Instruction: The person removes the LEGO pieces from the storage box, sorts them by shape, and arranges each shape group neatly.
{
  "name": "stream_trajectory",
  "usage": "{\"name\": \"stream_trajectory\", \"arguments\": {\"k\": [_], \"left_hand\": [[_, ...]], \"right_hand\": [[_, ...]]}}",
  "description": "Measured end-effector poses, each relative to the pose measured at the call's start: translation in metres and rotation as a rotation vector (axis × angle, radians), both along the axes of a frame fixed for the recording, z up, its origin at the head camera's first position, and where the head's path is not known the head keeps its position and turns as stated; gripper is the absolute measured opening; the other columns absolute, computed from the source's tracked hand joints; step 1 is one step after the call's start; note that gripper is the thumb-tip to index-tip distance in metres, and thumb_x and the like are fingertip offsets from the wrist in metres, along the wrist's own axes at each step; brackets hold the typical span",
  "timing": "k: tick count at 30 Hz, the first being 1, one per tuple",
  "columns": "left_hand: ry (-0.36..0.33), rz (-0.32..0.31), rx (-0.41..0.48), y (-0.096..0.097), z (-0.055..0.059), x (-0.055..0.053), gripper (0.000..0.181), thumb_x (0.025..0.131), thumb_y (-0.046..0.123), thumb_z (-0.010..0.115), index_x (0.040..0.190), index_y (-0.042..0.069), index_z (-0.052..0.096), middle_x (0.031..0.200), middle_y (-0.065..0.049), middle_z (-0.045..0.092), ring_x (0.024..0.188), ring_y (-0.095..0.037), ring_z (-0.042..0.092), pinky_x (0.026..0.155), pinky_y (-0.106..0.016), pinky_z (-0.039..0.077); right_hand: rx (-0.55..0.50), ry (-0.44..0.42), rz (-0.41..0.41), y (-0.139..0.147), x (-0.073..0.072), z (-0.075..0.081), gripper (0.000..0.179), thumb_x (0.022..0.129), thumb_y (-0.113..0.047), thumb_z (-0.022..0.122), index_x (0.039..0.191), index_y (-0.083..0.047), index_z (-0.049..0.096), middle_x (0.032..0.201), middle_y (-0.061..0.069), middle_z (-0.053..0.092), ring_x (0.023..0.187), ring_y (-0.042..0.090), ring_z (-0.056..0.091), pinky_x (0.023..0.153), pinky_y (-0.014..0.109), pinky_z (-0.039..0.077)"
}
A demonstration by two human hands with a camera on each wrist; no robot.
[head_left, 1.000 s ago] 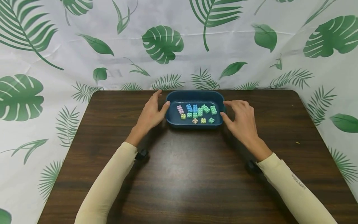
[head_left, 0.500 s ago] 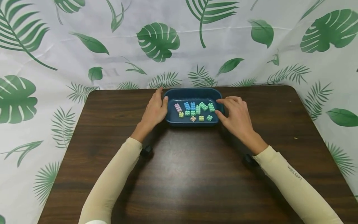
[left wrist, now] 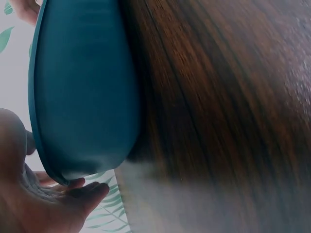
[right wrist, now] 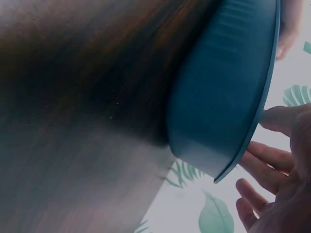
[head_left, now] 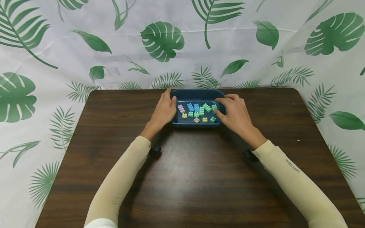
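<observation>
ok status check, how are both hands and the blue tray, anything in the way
Left hand at left end of blue tray, right hand at right end. Toy bricks inside tray. No obstruction seen.

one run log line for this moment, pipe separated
blue tray: on table, holding toy bricks | left hand: at its left end | right hand: at its right end

This looks like a staged recording corner: leaf-printed cloth [head_left: 188, 63] drapes behind a wood-grain table [head_left: 196, 177]
</observation>
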State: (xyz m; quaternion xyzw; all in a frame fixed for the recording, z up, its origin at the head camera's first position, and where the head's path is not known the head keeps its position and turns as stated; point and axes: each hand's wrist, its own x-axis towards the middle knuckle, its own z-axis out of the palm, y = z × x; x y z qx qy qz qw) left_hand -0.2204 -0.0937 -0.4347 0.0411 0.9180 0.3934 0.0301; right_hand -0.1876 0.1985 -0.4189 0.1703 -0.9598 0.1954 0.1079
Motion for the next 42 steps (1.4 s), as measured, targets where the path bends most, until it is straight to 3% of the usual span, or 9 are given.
{"name": "stream_trajectory", "arguments": {"k": [14,21,24,26,28,30,32,34,42], "left_hand": [[0.037,0.007,-0.027,0.013,-0.014,0.0,0.066,0.112,0.043,0.044,0.169,0.016,0.023,0.172,-0.012,0.03,0.153,-0.035,0.042,0.123,-0.054,0.039],[0.075,0.031,0.111,0.007,-0.023,0.001,0.056,0.113,0.021,0.042,0.166,0.01,0.028,0.169,-0.016,0.035,0.155,-0.036,0.039,0.125,-0.053,0.035],[0.061,0.055,0.183,0.002,-0.026,0.002,0.054,0.113,0.014,0.037,0.166,0.013,0.029,0.122,-0.02,0.063,0.121,-0.038,0.06,0.112,-0.052,0.045],[0.038,0.085,0.236,-0.001,-0.026,0.003,0.053,0.113,0.013,0.036,0.165,0.018,0.03,0.105,-0.017,0.061,0.104,-0.038,0.06,0.104,-0.053,0.046],[0.013,0.117,0.304,-0.002,-0.026,0.004,0.053,0.113,0.012,0.035,0.165,0.022,0.032,0.107,-0.018,0.062,0.105,-0.037,0.06,0.105,-0.053,0.045],[0.0,0.141,0.384,-0.003,-0.025,0.005,0.052,0.113,0.011,0.036,0.164,0.023,0.034,0.144,-0.015,0.06,0.134,-0.033,0.056,0.118,-0.05,0.04],[-0.012,0.155,0.466,-0.002,-0.023,0.007,0.051,0.113,0.011,0.036,0.163,0.022,0.035,0.172,-0.006,0.035,0.159,-0.026,0.032,0.13,-0.048,0.027],[-0.031,0.152,0.529,0.0,-0.021,0.007,0.051,0.113,0.01,0.035,0.163,0.021,0.035,0.174,-0.004,0.03,0.163,-0.022,0.023,0.133,-0.046,0.021],[-0.072,0.148,0.629,0.006,-0.025,0.003,0.05,0.115,0.013,0.036,0.163,0.025,0.037,0.174,0.0,0.028,0.163,-0.018,0.02,0.134,-0.045,0.017]], "right_hand": [[0.14,-0.094,0.044,0.004,-0.018,-0.005,0.048,0.093,-0.022,0.082,0.137,-0.009,0.069,0.134,0.014,0.073,0.138,0.036,0.051,0.11,0.059,0.037],[0.197,-0.144,0.046,-0.003,-0.027,-0.011,0.052,0.094,-0.028,0.082,0.141,-0.011,0.067,0.137,0.013,0.071,0.138,0.035,0.051,0.112,0.058,0.038],[0.214,-0.161,0.042,-0.008,-0.029,-0.011,0.053,0.094,-0.029,0.082,0.141,-0.011,0.066,0.139,0.013,0.071,0.139,0.035,0.051,0.113,0.058,0.037],[0.224,-0.176,0.04,-0.01,-0.03,-0.01,0.054,0.093,-0.028,0.082,0.141,-0.01,0.066,0.139,0.014,0.07,0.138,0.036,0.051,0.113,0.058,0.037],[0.238,-0.192,0.045,-0.013,-0.031,-0.009,0.055,0.092,-0.026,0.083,0.142,-0.009,0.065,0.139,0.014,0.07,0.137,0.036,0.05,0.113,0.058,0.036],[0.252,-0.208,0.052,-0.015,-0.032,-0.007,0.057,0.092,-0.026,0.083,0.143,-0.009,0.064,0.141,0.015,0.069,0.138,0.036,0.048,0.113,0.059,0.035],[0.267,-0.222,0.057,-0.016,-0.033,-0.005,0.058,0.092,-0.026,0.083,0.144,-0.009,0.063,0.143,0.014,0.068,0.138,0.036,0.047,0.113,0.059,0.034],[0.277,-0.234,0.053,-0.016,-0.033,-0.003,0.059,0.092,-0.026,0.084,0.145,-0.009,0.063,0.144,0.014,0.067,0.139,0.036,0.047,0.114,0.058,0.033],[0.311,-0.26,0.04,-0.011,-0.034,0.001,0.058,0.092,-0.022,0.083,0.146,-0.01,0.063,0.145,0.013,0.068,0.138,0.036,0.045,0.113,0.058,0.032]]}}
